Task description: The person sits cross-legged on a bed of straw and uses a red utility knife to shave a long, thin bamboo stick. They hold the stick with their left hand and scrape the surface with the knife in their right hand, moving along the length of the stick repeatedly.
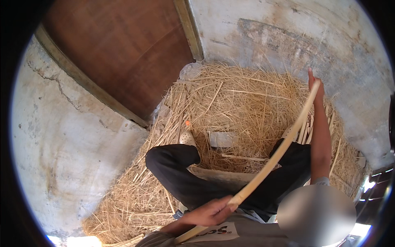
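A long pale bamboo strip (269,164) runs slantwise across my lap, from beside my body up to the far right, bending slightly. My left hand (212,212) is closed around its near part, close to my shirt; the strip's tail passes on below that hand. With my arm stretched out, my right hand (317,88) grips the far end, its thumb pointing up. Part of the right hand's fingers is hidden behind the strip.
Straw-like shavings (242,103) cover the floor between and around my legs. A grey block (222,139) lies in them. Several cut strips (306,131) rest beside my right leg. A brown door (123,49) stands far left, and a stained wall (288,33) rises close beyond my right hand.
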